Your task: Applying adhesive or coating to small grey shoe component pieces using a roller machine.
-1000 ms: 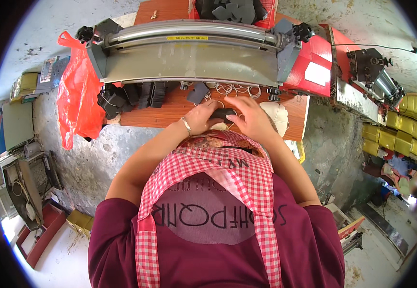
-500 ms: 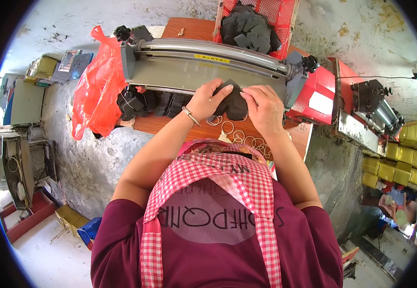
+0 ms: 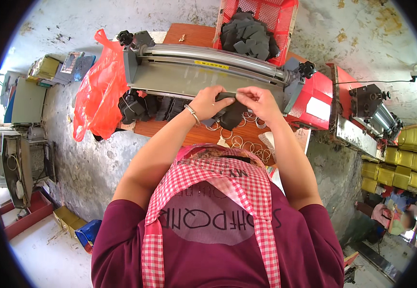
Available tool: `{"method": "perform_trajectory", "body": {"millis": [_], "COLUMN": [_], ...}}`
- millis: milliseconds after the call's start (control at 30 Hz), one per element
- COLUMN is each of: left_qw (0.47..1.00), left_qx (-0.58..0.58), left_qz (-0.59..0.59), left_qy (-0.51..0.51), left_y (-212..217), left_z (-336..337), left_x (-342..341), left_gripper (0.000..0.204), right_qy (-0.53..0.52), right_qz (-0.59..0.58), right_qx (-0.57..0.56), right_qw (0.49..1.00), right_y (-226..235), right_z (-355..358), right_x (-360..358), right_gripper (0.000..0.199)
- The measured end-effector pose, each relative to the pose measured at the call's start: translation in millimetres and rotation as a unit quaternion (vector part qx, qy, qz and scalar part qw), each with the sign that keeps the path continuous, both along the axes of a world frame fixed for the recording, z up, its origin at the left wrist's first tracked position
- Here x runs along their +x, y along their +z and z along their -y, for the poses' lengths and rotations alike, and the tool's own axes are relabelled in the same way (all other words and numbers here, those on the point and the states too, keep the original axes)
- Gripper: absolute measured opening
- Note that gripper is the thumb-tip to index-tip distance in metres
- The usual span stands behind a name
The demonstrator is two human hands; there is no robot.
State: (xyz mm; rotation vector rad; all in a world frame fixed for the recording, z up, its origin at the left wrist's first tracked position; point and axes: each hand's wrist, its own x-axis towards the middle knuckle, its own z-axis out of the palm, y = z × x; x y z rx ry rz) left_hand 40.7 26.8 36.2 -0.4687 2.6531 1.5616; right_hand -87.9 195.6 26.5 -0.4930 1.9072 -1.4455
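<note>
Hands have risen from the worktop (image 3: 189, 134) to the roller machine (image 3: 203, 72): left hand (image 3: 208, 102) and right hand (image 3: 257, 101) grasp a dark pad (image 3: 231, 115), twelve o'clock of the rings (image 3: 247, 144).

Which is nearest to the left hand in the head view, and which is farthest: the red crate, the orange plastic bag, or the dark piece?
1. Dark piece: in the grip of the left hand and the right.
2. Orange plastic bag: to the left, hanging at the machine's end.
3. Red crate: up and to the right, behind the rollers.

Basket (image 3: 285, 19) behind machine (image 3: 203, 72) — bag (image 3: 98, 96) left, rings (image 3: 247, 144) before
</note>
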Motion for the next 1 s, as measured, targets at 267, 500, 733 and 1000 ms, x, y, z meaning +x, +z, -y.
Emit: {"method": "perform_trajectory", "body": {"millis": [267, 500, 733, 1000], "left_qw": [0.932, 0.999, 0.92, 0.953], "left_qx": [0.359, 0.03, 0.387, 0.3], "left_qz": [-0.011, 0.026, -0.001, 0.002], "left_qy": [0.047, 0.009, 0.059, 0.046], "left_y": [-15.0, -11.1, -15.9, -17.5], "left_z": [2.7, 12.2, 12.4, 12.0], "left_x": [0.8, -8.7, -5.4, -13.5], "left_gripper": [0.027, 0.027, 0.026, 0.027], "right_qy": [-0.208, 0.003, -0.221, -0.142], "right_qz": [0.175, -0.031, 0.244, 0.182], "right_qx": [-0.044, 0.001, -0.055, 0.004], "right_qw": [0.961, 1.0, 0.943, 0.973], "right_y": [-4.1, 8.3, 5.7, -5.9], "right_z": [7.9, 1.4, 11.7, 6.0], "right_x": [-12.1, 2.5, -13.1, -12.6], "right_gripper": [0.019, 0.022, 0.026, 0.02]}}
